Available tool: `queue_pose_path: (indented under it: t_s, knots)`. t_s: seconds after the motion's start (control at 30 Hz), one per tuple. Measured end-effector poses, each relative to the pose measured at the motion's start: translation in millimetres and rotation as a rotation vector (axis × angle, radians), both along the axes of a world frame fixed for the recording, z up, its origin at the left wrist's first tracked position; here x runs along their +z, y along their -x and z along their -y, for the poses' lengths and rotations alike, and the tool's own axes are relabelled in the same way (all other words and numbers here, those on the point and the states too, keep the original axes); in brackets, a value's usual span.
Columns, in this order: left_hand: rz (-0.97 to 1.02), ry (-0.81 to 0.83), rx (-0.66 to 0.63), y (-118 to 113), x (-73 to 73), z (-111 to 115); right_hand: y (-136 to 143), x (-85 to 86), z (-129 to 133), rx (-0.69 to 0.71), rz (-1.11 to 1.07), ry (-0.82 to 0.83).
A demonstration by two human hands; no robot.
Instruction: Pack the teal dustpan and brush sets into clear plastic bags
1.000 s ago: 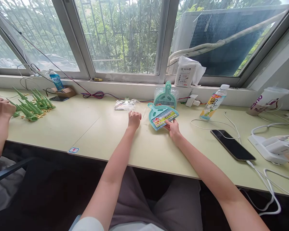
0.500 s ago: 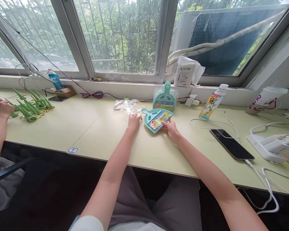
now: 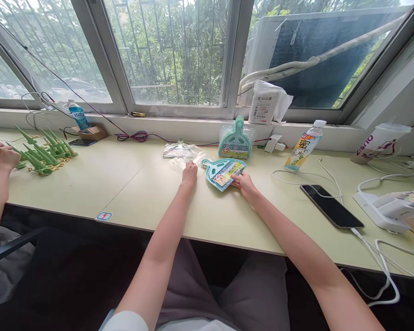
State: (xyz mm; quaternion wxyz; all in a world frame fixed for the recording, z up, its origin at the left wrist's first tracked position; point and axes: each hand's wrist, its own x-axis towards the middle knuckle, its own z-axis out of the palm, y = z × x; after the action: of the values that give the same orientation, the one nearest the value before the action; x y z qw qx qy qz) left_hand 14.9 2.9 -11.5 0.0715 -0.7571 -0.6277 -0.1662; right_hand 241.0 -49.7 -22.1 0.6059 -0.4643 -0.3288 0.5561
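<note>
Your right hand (image 3: 244,183) lies on the worktop (image 3: 131,184) with its fingertips pinched on the near edge of a small teal dustpan (image 3: 221,172), so that grip is closed on the dustpan; the dustpan lies flat on the worktop, handle pointing left, with a bright printed label across its face. Your left hand (image 3: 189,173) rests just left of the dustpan handle, fingers curled down onto a crumpled clear plastic bag (image 3: 181,151); whether that grip actually pinches the bag, I cannot tell. Behind the dustpan, against the sill, a second teal dustpan in a clear wrapper (image 3: 235,140) stands upright; a drink bottle (image 3: 302,148) leans to its right, and a dark phone (image 3: 331,212) lies further right on a white cable. Far left, a pile of green plastic spikes (image 3: 43,149) sits on the worktop, and another person's hand (image 3: 0,156) rests just beside it.
</note>
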Motion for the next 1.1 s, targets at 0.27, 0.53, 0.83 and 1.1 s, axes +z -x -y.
queue_pose_path:
  t_s: [0.27,0.53,0.83,1.1]
  knots:
    - [0.068,-0.057,-0.282,-5,4.0,4,5,-0.8,2,0.063,0.037,-0.075]
    - [0.181,-0.205,-0.435,-22,18.7,22,2,-1.2,2,-0.062,-0.016,-0.177]
    - [1.181,-0.169,-0.061,-16,34.2,13,-1,8.4,4,-0.099,-0.076,-0.308]
    - [1.585,0.422,-0.601,-30,25.7,12,5,14.3,11,-0.004,-0.041,-0.326]
